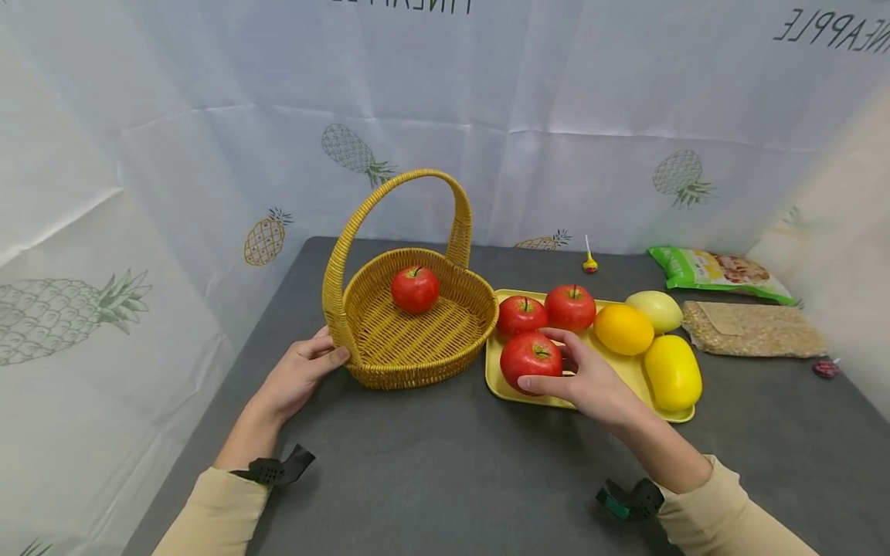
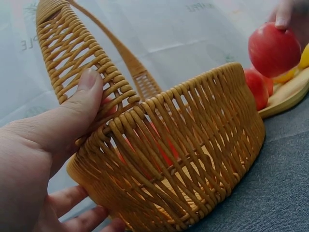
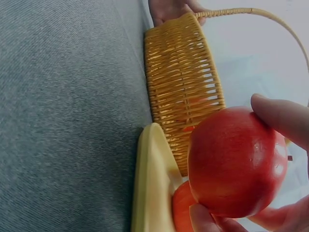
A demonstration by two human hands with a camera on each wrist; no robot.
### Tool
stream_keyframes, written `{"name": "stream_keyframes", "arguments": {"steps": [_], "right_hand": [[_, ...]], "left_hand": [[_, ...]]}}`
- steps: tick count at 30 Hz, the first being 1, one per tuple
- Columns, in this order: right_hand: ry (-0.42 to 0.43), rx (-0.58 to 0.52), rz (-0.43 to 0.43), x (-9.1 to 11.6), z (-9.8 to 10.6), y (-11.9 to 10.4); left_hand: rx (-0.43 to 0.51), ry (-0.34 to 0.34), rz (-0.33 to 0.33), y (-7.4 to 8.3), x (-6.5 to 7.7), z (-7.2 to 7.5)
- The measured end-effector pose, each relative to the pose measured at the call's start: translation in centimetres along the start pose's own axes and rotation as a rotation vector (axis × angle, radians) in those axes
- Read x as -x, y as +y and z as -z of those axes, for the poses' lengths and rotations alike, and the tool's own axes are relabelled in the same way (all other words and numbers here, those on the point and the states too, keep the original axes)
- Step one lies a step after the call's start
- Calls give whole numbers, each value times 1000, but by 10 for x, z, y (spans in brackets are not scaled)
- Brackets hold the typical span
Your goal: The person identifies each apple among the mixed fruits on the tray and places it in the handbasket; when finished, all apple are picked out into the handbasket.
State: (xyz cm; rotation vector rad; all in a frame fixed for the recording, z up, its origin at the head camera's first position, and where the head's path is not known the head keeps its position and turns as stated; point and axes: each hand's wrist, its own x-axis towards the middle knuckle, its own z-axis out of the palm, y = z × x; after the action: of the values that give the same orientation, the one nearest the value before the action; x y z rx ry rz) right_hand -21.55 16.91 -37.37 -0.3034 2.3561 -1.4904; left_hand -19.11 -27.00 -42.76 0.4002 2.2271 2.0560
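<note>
On the dark grey table (image 1: 431, 471) before you stands a wicker basket (image 1: 417, 377), and just beside it, on the right, lies a yellow tray (image 1: 629, 374). Farther to the right you have a clear bag of grains (image 1: 765, 330) and, behind it, a green packet (image 1: 723, 272). Your left hand (image 1: 297, 374) grips the basket at the foot of its handle (image 1: 334, 301), the thumb pressed on the weave. Your right hand (image 1: 589, 377) holds a red apple (image 1: 531, 361) between thumb and fingers, above the near left part of the tray. Three yellowish fruits (image 1: 672, 372) and two more apples (image 1: 522, 316) lie on the tray; another apple (image 1: 415, 290) is inside the basket. Smallest, a yellow lollipop (image 1: 589, 266) is behind the tray.
</note>
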Motion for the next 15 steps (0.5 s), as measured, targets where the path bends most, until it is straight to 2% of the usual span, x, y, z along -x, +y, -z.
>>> {"name": "stream_keyframes", "arguments": {"steps": [15], "right_hand": [[-40, 49, 25, 4, 4, -19]], "left_hand": [[-27, 7, 9, 0, 0, 1]]}}
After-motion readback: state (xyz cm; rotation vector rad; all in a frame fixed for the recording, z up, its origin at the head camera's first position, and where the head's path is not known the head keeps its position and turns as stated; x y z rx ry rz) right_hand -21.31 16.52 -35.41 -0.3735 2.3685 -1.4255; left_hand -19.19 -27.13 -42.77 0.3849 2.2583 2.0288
